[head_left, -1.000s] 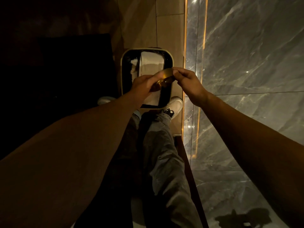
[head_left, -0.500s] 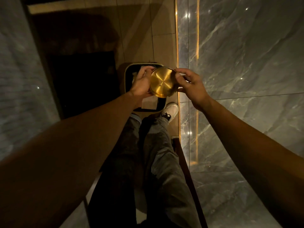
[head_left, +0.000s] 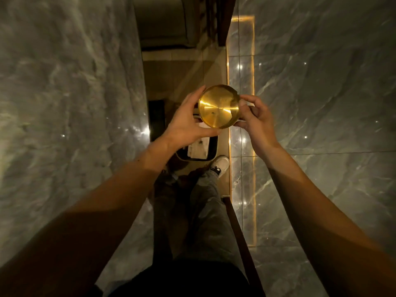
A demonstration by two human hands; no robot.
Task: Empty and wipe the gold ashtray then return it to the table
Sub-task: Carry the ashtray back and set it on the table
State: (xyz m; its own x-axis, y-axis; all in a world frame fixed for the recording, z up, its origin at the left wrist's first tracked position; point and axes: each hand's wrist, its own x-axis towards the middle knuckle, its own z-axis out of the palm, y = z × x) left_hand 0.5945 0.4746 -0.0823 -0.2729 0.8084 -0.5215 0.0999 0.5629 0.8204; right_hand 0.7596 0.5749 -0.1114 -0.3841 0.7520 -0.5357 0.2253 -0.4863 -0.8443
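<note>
The round gold ashtray [head_left: 218, 106] is held up in front of me, its shiny inside facing the camera with a small dark speck near the middle. My left hand [head_left: 186, 123] grips its left rim with thumb and fingers. My right hand [head_left: 255, 117] pinches its right rim. Below the ashtray, on the floor, stands a waste bin [head_left: 211, 152] with a pale rim, a dark liner and white paper inside; my hands hide most of it.
Grey marble surfaces rise on the left [head_left: 64, 103] and right [head_left: 321, 103], leaving a narrow tan floor strip [head_left: 188, 78] between. A lit gold strip [head_left: 241, 61] runs along the right. My legs and a white shoe [head_left: 219, 163] stand just behind the bin.
The ashtray has turned from edge-on over the bin to facing the camera and has been lifted higher. The view has tilted up, so the bin sits lower in the frame.
</note>
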